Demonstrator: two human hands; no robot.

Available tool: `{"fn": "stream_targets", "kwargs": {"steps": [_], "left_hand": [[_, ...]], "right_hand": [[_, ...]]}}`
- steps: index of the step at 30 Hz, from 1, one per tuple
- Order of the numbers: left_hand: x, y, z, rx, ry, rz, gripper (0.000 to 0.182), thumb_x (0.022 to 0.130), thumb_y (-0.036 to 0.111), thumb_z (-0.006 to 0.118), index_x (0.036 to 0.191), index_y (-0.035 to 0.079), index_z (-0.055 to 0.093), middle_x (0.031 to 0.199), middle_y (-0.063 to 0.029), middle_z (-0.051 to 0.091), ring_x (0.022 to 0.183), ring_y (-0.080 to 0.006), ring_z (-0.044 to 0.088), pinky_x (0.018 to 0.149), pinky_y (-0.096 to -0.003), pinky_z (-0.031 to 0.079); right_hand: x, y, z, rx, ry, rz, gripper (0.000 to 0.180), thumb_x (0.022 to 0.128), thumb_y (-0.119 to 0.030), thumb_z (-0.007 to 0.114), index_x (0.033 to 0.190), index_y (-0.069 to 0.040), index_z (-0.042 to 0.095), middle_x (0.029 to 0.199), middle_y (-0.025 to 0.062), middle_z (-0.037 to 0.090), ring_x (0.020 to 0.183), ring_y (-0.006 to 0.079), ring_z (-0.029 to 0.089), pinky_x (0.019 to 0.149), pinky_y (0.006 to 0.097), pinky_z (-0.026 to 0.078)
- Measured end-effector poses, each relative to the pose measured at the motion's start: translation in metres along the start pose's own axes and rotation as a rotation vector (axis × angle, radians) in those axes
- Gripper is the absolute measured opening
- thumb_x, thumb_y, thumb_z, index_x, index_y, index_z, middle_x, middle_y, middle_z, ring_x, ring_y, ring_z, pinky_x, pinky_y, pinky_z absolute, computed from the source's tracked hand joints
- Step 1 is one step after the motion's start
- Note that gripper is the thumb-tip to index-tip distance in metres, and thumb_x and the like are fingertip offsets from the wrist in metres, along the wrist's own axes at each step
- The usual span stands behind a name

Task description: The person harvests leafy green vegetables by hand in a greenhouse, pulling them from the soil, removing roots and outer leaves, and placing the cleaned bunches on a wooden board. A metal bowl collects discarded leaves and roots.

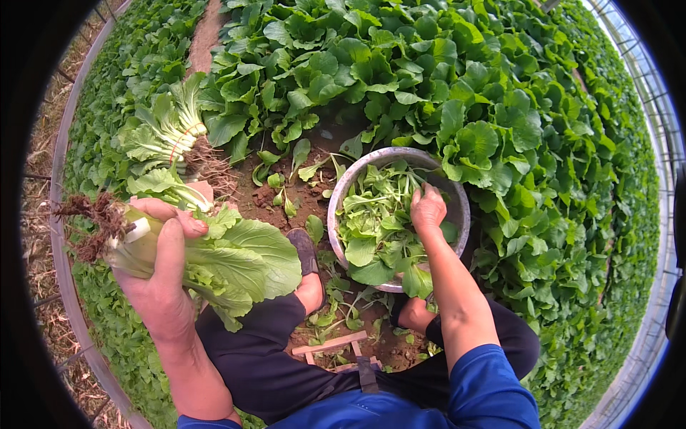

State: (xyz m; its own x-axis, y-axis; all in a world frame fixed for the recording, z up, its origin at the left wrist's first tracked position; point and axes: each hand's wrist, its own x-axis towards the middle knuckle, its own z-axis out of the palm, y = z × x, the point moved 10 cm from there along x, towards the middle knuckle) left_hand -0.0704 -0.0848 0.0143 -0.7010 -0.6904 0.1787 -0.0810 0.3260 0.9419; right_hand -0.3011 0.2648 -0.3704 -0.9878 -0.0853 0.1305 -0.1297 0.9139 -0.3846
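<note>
My left hand (pixel 166 268) grips a bunch of leafy greens (pixel 241 263), its soil-covered roots (pixel 96 228) pointing left and its leaves to the right. A round metal basin (pixel 342 185) stands on the ground in front of me, holding loose green leaves (pixel 370 214). Inside its right part is my right hand (pixel 429 206), fingers bent down at the leaves; whether they pinch any is hidden. Beyond my left hand lie greens bundled with a red band (pixel 185 137), their brown roots (pixel 211 163) towards the soil patch. More pale-stemmed greens (pixel 174 187) lie just above the hand.
Dense rows of leafy plants (pixel 375 59) surround the soil patch (pixel 268 204). Fallen leaves lie around my shoes (pixel 308 254) and by a small wooden frame (pixel 329 343) between my legs. A narrow dirt strip (pixel 206 37) runs at the upper left, and a curved border (pixel 64 257) edges the left side.
</note>
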Motion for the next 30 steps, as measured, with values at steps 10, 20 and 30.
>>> {"fn": "stream_targets", "kwargs": {"steps": [10, 20, 30], "left_hand": [[-0.008, 0.004, 0.027, 0.078, -0.123, 0.022, 0.018, 0.086, -0.01, 0.058, 0.101, -0.002, 0.056, 0.091, -0.0074, 0.062, 0.082, -0.0144, 0.064, 0.077, -0.0286, 0.053], [-0.013, -0.002, 0.038, 0.064, -0.221, -0.019, 0.018, 0.089, -0.009, 0.059, 0.106, -0.005, 0.061, 0.088, -0.0073, 0.065, 0.079, -0.0144, 0.065, 0.074, -0.0295, 0.054], [-0.014, -0.013, 0.076, 0.01, -0.317, -0.057, 0.02, 0.074, 0.005, 0.074, 0.092, 0.002, 0.066, 0.074, -0.0049, 0.069, 0.064, -0.0078, 0.06, 0.061, -0.0289, 0.05]], "right_hand": [[0.047, -0.025, 0.027, -0.519, -0.357, -0.038, 0.028, 0.079, -0.034, 0.072, 0.094, -0.01, 0.077, 0.095, 0.0059, 0.072, 0.092, 0.0282, 0.07, 0.079, 0.0415, 0.053], [0.039, -0.009, -0.046, 0.093, -0.218, 0.005, 0.028, 0.081, -0.034, 0.074, 0.101, -0.016, 0.077, 0.101, 0.0119, 0.072, 0.091, 0.0309, 0.069, 0.083, 0.0401, 0.053], [0.01, -0.008, -0.108, 0.864, -0.347, 0.102, 0.022, 0.085, -0.011, 0.066, 0.104, -0.001, 0.073, 0.087, 0.0004, 0.07, 0.076, 0.0074, 0.06, 0.073, 0.024, 0.05]]}}
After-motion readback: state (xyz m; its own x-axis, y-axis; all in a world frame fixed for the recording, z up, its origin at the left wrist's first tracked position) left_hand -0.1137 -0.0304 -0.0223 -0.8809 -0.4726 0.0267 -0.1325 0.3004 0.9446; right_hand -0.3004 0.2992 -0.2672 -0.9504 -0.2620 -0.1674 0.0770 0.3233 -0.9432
